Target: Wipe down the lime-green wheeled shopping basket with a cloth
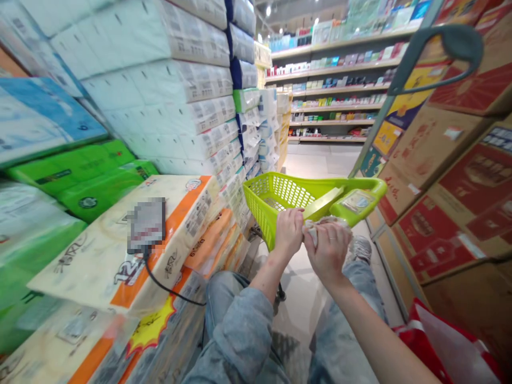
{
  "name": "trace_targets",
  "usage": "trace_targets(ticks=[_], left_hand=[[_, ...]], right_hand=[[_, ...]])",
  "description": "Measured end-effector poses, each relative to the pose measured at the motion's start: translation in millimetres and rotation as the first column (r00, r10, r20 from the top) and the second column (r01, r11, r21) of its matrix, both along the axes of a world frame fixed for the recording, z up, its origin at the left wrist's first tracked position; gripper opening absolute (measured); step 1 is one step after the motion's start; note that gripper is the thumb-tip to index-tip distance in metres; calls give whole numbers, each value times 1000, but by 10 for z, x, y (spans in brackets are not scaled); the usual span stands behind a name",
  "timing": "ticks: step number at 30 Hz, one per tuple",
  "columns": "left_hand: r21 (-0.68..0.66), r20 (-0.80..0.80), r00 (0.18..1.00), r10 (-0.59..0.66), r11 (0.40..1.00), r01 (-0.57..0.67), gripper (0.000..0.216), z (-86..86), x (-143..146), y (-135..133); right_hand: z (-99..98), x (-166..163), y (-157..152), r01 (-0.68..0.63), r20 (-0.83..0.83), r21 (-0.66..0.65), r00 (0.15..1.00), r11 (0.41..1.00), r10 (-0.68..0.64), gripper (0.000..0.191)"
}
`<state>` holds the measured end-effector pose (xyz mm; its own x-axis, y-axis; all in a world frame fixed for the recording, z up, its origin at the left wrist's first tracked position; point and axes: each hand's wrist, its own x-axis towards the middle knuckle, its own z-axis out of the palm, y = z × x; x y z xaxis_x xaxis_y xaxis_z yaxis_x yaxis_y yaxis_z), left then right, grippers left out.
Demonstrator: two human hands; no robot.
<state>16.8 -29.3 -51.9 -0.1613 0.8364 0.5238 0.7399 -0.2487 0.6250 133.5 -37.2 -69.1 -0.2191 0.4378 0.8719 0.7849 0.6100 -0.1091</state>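
Note:
Both of my hands meet in front of me over the near rim of a lime-green shopping basket [264,202]. My left hand [288,230] is curled closed, and my right hand [328,250] is curled closed too. Between them they pinch a small crumpled white thing [312,230], perhaps a tissue or cloth. The basket's green handle [356,200] lies just beyond my fingers. My knees in light denim show below my forearms.
Stacked tissue packs [168,106] fill the left side, with a small dark device [146,225] and its cable lying on one. Red and brown cartons [452,181] line the right, with a grey trolley handle [448,48] above. A red bag [440,341] sits low right. Store shelves [336,90] close the aisle's far end.

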Motion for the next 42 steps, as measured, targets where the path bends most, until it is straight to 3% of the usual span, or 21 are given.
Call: trace_targets(ticks=[4,8,14,19,24,31,34,38,42], left_hand=[[-11,-40,997,-70,997,70,41,-31,-116,-1],[-86,-56,997,-62,995,57,39,-104,-332,25],[-181,-47,999,-16,983,7,41,-230,-492,38],[-164,-44,999,-12,986,4,41,-267,-428,41],[-150,-79,996,-37,988,25,40,-272,-368,71],[-145,-153,987,-42,989,20,36,-264,-224,102],[-133,-194,981,-20,991,-7,33,-260,-143,89],[-110,-235,972,20,993,-47,32,-248,-38,55],[-109,-257,966,4,993,-33,29,-230,36,17]], right_hand=[[196,11,131,67,118,-60,991,996,-60,31],[289,48,190,21,106,-115,994,993,-9,37],[-70,45,81,-79,19,68,997,995,78,23],[-248,59,86,35,26,100,999,994,-38,24],[-2,164,214,112,115,38,987,993,-116,32],[431,196,293,224,237,-221,956,949,-171,50],[420,186,236,306,311,-194,920,932,-237,50],[287,226,162,300,263,-65,925,952,-273,43],[280,353,199,283,239,-95,937,954,-254,46]])
